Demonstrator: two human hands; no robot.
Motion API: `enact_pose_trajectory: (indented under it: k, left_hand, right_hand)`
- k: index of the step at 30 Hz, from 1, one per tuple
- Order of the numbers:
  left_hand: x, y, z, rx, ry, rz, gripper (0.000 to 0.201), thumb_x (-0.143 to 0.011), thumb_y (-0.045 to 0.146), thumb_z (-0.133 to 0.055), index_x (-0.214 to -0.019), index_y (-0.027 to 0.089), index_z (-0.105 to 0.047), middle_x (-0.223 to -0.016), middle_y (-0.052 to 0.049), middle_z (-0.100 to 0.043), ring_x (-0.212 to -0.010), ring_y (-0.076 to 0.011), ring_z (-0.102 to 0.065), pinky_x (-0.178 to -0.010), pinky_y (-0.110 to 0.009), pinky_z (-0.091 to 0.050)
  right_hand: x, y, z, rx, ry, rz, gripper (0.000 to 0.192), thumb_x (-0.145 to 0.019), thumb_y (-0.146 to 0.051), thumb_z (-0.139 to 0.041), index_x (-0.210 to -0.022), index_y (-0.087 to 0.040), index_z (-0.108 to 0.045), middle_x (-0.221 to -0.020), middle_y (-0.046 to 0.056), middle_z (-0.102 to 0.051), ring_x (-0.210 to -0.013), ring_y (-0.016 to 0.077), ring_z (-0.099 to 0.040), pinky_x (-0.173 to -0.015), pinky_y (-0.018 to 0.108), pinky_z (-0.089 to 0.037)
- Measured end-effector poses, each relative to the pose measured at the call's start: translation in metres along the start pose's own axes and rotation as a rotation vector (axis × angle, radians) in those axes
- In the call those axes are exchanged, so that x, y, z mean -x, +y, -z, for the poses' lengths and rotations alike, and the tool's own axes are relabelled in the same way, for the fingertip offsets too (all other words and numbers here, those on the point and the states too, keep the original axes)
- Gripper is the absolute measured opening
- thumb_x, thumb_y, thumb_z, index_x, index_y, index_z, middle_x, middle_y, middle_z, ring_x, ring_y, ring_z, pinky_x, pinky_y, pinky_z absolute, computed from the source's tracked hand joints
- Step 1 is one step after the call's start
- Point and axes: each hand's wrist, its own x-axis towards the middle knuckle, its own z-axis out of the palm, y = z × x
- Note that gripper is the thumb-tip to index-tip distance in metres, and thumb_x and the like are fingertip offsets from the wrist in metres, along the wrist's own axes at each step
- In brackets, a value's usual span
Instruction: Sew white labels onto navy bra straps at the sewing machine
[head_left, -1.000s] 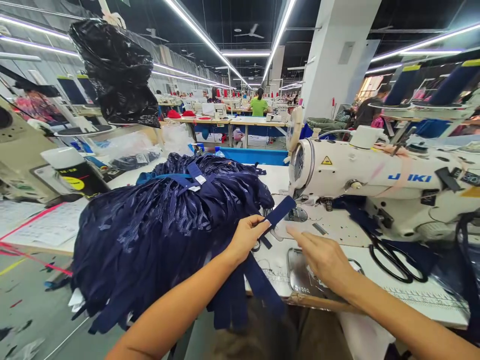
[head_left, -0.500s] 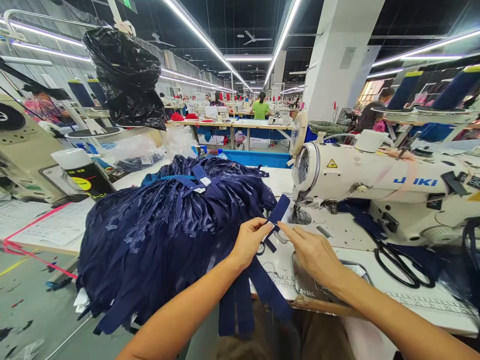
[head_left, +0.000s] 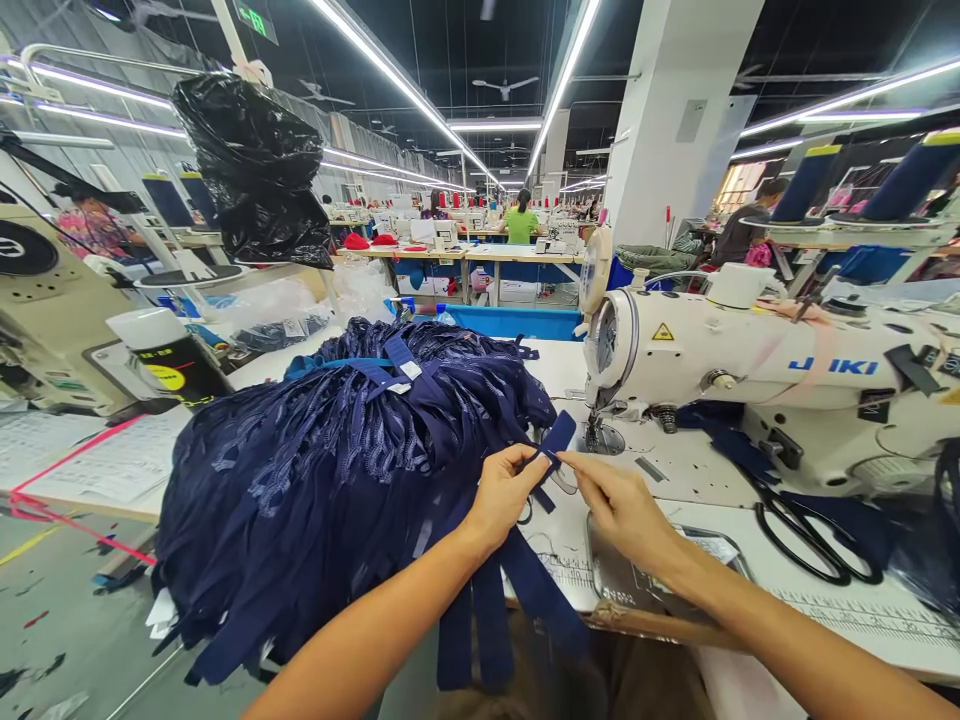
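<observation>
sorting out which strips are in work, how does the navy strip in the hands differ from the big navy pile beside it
The navy strip is a single piece, pinched between the left hand and right hand; the navy pile is a heap of many strips that neither hand grips. The strip is lifted near the sewing machine; the pile rests on the table, with ends hanging over the front edge. Both are the same dark navy.

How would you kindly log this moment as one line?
left hand: pinching strap | right hand: touching strap | left: strap pile | beyond: sewing machine
</observation>
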Motion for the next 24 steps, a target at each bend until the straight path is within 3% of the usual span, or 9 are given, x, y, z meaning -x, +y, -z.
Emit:
enact_pose_trajectory:
  k: [2,5,10,15,17,19,21,24]
  left_hand:
    - [-0.001,0.0,0.0,-0.026,0.02,-0.001,0.019,-0.064,0.031,-0.063,-0.063,0.012,-0.06,-0.06,-0.001,-0.056,-0.054,-0.008,-0.048,-0.054,-0.019,-0.039]
    - [-0.003,-0.001,0.0,-0.072,0.071,-0.001,0.017,-0.064,0.028,-0.061,-0.059,0.012,-0.058,-0.054,0.001,-0.051,-0.05,-0.0058,-0.042,-0.049,-0.017,-0.033]
    - [-0.004,-0.004,0.001,-0.126,0.09,0.013,0.017,-0.064,0.028,-0.06,-0.057,0.013,-0.055,-0.053,0.003,-0.047,-0.049,-0.0051,-0.039,-0.047,-0.017,-0.03]
    - [-0.004,-0.004,0.001,-0.129,0.123,0.008,0.019,-0.064,0.029,-0.06,-0.056,0.014,-0.053,-0.05,0.004,-0.045,-0.046,-0.0051,-0.037,-0.045,-0.017,-0.028]
    - [-0.004,-0.003,0.002,-0.111,0.162,0.002,0.019,-0.063,0.028,-0.059,-0.055,0.014,-0.05,-0.048,0.005,-0.042,-0.043,-0.0039,-0.033,-0.043,-0.017,-0.026]
    - [-0.005,-0.003,0.001,-0.094,0.168,-0.006,0.019,-0.063,0.028,-0.06,-0.055,0.014,-0.05,-0.049,0.006,-0.042,-0.043,-0.0037,-0.034,-0.043,-0.016,-0.027]
    - [-0.004,-0.004,0.0,-0.088,0.144,-0.033,0.019,-0.063,0.028,-0.061,-0.055,0.013,-0.052,-0.051,0.004,-0.046,-0.046,-0.0045,-0.038,-0.046,-0.016,-0.03]
    - [-0.001,-0.005,-0.002,-0.11,0.088,-0.081,0.02,-0.065,0.032,-0.061,-0.059,0.014,-0.055,-0.053,0.002,-0.049,-0.048,-0.0069,-0.044,-0.048,-0.018,-0.034]
  right_hand:
    - [-0.005,-0.002,0.002,-0.187,0.001,-0.182,0.029,-0.085,-0.031,-0.037,-0.092,-0.015,-0.06,-0.055,-0.001,-0.05,-0.047,0.0105,-0.044,-0.046,0.023,-0.036]
    - [-0.013,-0.002,0.007,-0.397,0.072,-0.363,0.033,-0.081,-0.043,-0.042,-0.073,-0.016,-0.058,-0.046,-0.005,-0.034,-0.041,0.0075,-0.031,-0.039,0.022,-0.025]
    - [-0.024,-0.001,0.018,-0.457,0.164,-0.435,0.034,-0.077,-0.05,-0.047,-0.065,-0.018,-0.049,-0.044,-0.008,-0.027,-0.041,0.0066,-0.025,-0.039,0.021,-0.021]
    - [-0.018,-0.01,0.027,-0.701,0.007,-0.426,0.029,-0.082,-0.045,-0.039,-0.066,-0.021,-0.038,-0.048,-0.007,-0.038,-0.037,0.0067,-0.028,-0.037,0.021,-0.022]
    - [-0.014,-0.013,0.03,-0.601,0.026,-0.398,0.032,-0.083,-0.042,-0.038,-0.06,-0.02,-0.034,-0.048,-0.007,-0.036,-0.039,0.0065,-0.027,-0.039,0.021,-0.023]
    - [-0.011,-0.013,0.032,-0.389,0.134,-0.343,0.033,-0.081,-0.039,-0.041,-0.056,-0.02,-0.033,-0.048,-0.006,-0.032,-0.043,0.0072,-0.029,-0.043,0.022,-0.026]
    - [-0.011,-0.012,0.03,-0.23,0.184,-0.278,0.027,-0.079,-0.037,-0.045,-0.06,-0.019,-0.039,-0.053,-0.005,-0.037,-0.048,0.0085,-0.035,-0.047,0.022,-0.03]
    - [-0.014,-0.008,0.019,-0.092,0.097,-0.183,0.016,-0.078,-0.034,-0.05,-0.076,-0.018,-0.049,-0.068,-0.002,-0.05,-0.051,0.0089,-0.04,-0.051,0.023,-0.033]
